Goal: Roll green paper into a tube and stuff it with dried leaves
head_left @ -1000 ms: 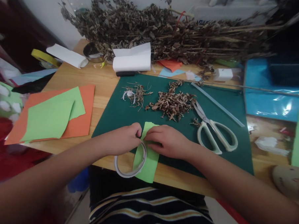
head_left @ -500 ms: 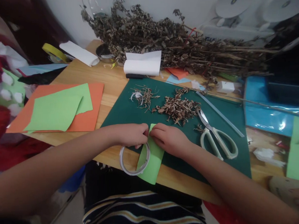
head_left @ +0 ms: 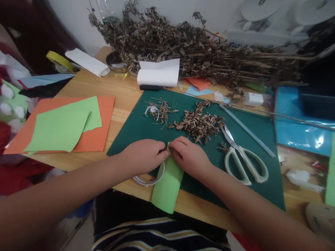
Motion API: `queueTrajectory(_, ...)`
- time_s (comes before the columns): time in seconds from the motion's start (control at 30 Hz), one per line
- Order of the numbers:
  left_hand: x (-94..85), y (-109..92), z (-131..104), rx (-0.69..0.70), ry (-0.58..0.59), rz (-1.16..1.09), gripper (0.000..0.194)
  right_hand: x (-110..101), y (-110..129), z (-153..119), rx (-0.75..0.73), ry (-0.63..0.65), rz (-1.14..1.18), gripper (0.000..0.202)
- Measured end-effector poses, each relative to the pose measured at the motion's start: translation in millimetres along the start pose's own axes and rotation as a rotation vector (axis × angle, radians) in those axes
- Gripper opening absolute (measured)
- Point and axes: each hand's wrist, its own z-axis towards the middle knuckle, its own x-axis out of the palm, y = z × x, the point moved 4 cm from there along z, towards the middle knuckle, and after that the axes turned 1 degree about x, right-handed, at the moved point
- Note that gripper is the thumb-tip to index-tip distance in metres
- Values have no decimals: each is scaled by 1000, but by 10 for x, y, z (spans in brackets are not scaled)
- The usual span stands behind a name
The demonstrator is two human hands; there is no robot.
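My left hand [head_left: 146,156] is closed at the upper edge of a narrow green paper strip [head_left: 167,188], its fingertips meeting those of my right hand. A roll of white tape [head_left: 146,182] hangs under the left palm, its upper part hidden by that hand. My right hand [head_left: 189,154] pinches the strip's top corner. The strip's lower end sticks out past the table edge, slightly curved. Beyond the hands, a heap of dried leaves [head_left: 200,124] and a small pile of dry stems [head_left: 161,110] lie on a dark green mat [head_left: 129,131].
Scissors with pale handles [head_left: 245,161] lie open on the mat at right, near a translucent strip [head_left: 247,129]. Green sheets [head_left: 58,126] rest on orange paper [head_left: 108,117] at left. Dried plant bundles [head_left: 194,46] and a white paper roll [head_left: 158,76] line the back.
My left hand has turned over more and covers more of the tape roll, which has risen and tilted. The right hand stays at the strip's top; the strip's lower end has shifted slightly down.
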Motion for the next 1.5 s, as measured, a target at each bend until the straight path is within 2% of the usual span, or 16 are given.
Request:
queueTrajectory(0.1,16,-11,42,-28,-8,75,38,9,-16,1,13,-19,53,19)
queueTrajectory(0.23,16,-70,58,-60,-7,248,34,6,-62,13,26,-65,146,18)
queueTrajectory(0.37,6,-236,38,-36,106,402,17,-56,-127,38,68,-154,271,14)
queueTrajectory(0.5,-14,-317,75,-109,177,436,15,-119,-187,40,114,-223,377,12)
queueTrajectory(0.67,-72,-293,178,-194,47,467,22,-120,-246,38,147,-242,427,15)
queueTrajectory(0.8,-76,-326,204,-234,52,559,30,-111,-231,50,115,-198,381,18)
queueTrajectory(0.9,-72,-371,194,-240,67,626,32,-148,-183,1,26,-109,298,19)
queueTrajectory(1.0,-77,-378,162,-241,65,689,31,-197,-125,-145,-98,-8,197,20)
queueTrajectory(1.1,-91,-350,120,-236,43,697,30,-190,-69,-325,-177,78,-35,34)
queueTrajectory(1.23,-104,-312,89,-235,33,679,27,-101,10,-449,-198,151,-187,46)
queueTrajectory(1.5,-113,-438,98,-199,105,675,23,41,103,-413,-175,170,-199,60)
